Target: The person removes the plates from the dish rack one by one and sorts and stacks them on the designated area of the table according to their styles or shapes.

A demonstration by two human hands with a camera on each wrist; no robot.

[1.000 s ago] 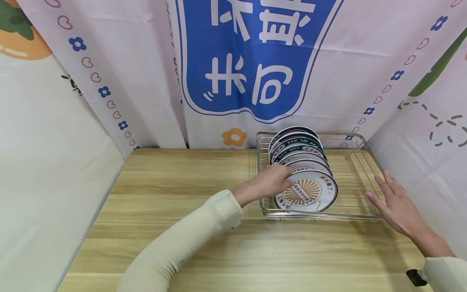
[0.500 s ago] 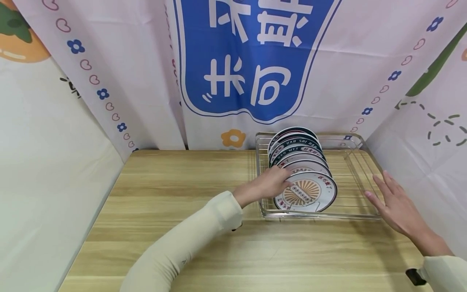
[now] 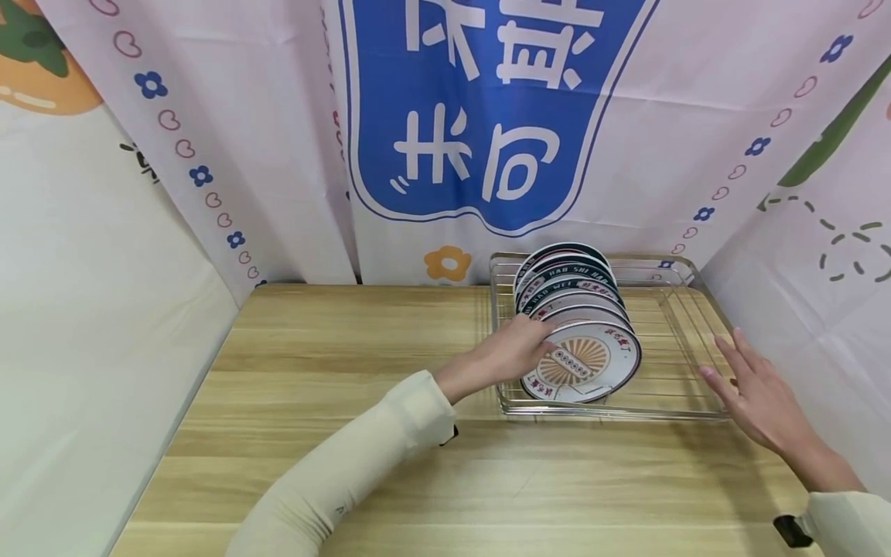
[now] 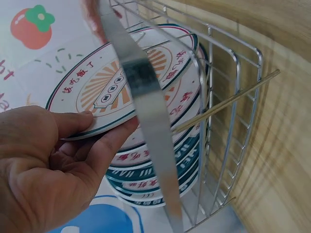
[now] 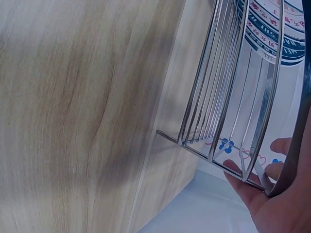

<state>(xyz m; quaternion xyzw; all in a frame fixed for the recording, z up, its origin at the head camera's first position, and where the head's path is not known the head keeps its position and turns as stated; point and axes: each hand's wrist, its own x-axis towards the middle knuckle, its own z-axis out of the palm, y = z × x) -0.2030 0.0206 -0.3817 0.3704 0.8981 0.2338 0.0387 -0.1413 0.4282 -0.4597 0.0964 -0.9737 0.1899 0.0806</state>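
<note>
My left hand (image 3: 511,350) pinches the left rim of the front plate (image 3: 583,363), thumb on its printed face and fingers behind. This plate is white with a dark edge, an orange sunburst and red characters. In the left wrist view the plate (image 4: 104,92) leans apart from the row of plates (image 4: 146,158) behind it, its bottom edge near the rack's wires. The metal wire rack (image 3: 668,414) holds them all. At its right front corner my right hand (image 3: 762,398) rests with fingers extended, thumb inward; the right wrist view shows the rim (image 5: 291,158) between thumb and fingers.
The rack stands on a wood-grain table (image 3: 334,340) at the back right. A printed cloth (image 3: 292,155) hangs behind it, and white cloth (image 3: 849,325) closes in the right side. Wire bars (image 4: 235,97) rise close to the plates.
The front plate's top edge has risen slightly and the plate has tilted in my left hand, shifting a little left. My right hand stays at the rack's corner.
</note>
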